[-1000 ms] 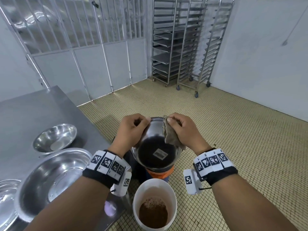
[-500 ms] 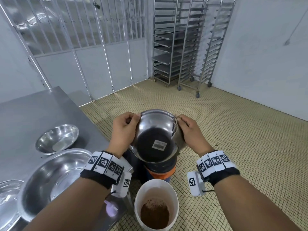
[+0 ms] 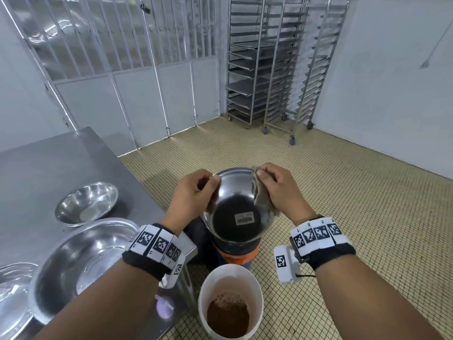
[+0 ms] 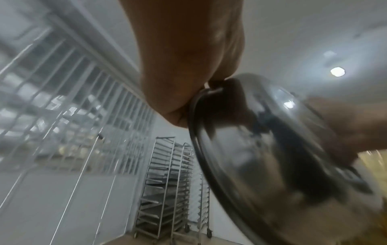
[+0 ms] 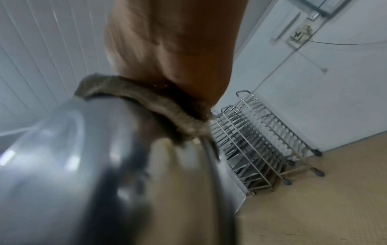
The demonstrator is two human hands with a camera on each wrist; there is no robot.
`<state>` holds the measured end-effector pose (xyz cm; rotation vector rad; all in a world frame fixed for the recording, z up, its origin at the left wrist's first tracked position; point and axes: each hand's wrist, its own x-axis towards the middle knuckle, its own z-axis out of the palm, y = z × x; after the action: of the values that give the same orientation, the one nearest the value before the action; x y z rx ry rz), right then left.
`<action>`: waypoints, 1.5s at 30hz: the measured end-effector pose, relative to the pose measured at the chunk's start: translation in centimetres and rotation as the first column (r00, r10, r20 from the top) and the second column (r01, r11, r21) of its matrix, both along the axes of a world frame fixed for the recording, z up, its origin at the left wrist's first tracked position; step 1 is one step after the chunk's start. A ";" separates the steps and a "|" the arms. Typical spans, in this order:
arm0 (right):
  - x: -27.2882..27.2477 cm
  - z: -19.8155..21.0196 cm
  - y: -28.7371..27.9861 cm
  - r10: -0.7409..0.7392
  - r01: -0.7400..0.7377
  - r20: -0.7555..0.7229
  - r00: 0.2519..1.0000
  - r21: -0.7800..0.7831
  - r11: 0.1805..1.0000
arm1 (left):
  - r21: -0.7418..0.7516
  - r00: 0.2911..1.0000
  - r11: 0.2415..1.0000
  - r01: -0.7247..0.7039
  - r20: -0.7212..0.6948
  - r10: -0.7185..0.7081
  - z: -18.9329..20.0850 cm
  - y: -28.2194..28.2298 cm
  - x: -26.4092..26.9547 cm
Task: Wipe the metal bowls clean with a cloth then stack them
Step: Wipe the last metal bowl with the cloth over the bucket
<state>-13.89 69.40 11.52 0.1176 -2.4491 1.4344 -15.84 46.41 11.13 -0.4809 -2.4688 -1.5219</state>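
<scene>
Both forearms reach forward, wrists level. The left hand (image 3: 193, 192) curls over the rim of the metal bowl (image 3: 236, 204), which is held in the air beyond the tabletop's (image 3: 61, 163) right edge, its labelled base facing the person. The right hand (image 3: 282, 190) clamps the cloth (image 3: 262, 197) against the bowl's opposite rim.

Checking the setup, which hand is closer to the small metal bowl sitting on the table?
Left. The left hand grips the held bowl's rim on the side toward the table and its small bowl; the right hand, with the cloth, is on the far side.
</scene>
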 end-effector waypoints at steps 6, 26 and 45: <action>0.2 -0.4 -1.0 0.045 -0.044 -0.031 0.999 0.035 0.998 | -0.037 1.000 0.999 0.007 0.022 -0.006 1.4 0.5 -0.8; -0.4 0.3 -1.8 0.043 -0.043 -0.021 0.999 0.041 0.998 | 0.026 0.998 0.998 -0.064 -0.021 0.065 0.6 0.4 -0.3; 1.0 0.0 -1.1 0.006 -0.007 -0.011 1.000 -0.085 0.996 | 0.081 0.995 0.992 -0.096 0.029 0.094 2.4 -0.7 0.1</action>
<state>-12.90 68.34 11.51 0.1148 -2.3771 1.5347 -15.78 45.74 13.53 -0.3277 -2.3991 -1.5935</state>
